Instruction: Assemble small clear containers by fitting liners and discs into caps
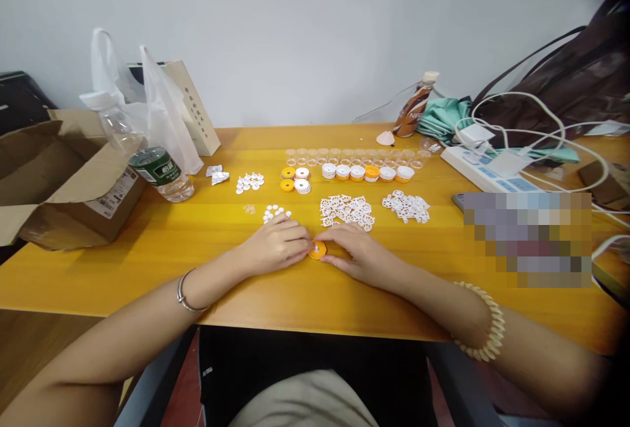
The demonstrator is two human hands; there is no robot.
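Note:
An orange disc (pixel 319 254) with a small pale piece at its centre lies on the table in front of me. My right hand (pixel 363 255) grips its right side between thumb and index finger. From the left, the closed fingers of my left hand (pixel 279 244) meet its edge; the fingertips are partly hidden. Just beyond that hand are small white round caps (pixel 275 212) and tiny rings (pixel 249 209). White cut-out wheel-like pieces (pixel 347 210) lie past my right hand, beside a second such pile (pixel 406 206).
White stemmed pieces (pixel 250 182), stacked orange and white discs (pixel 302 185), round cases (pixel 358 173) and clear lids (pixel 354 157) stand farther back. At left are a water bottle (pixel 160 168) and cardboard box (pixel 93 197); at right, a power strip (pixel 492 170) with cables and a drink bottle (pixel 412 111).

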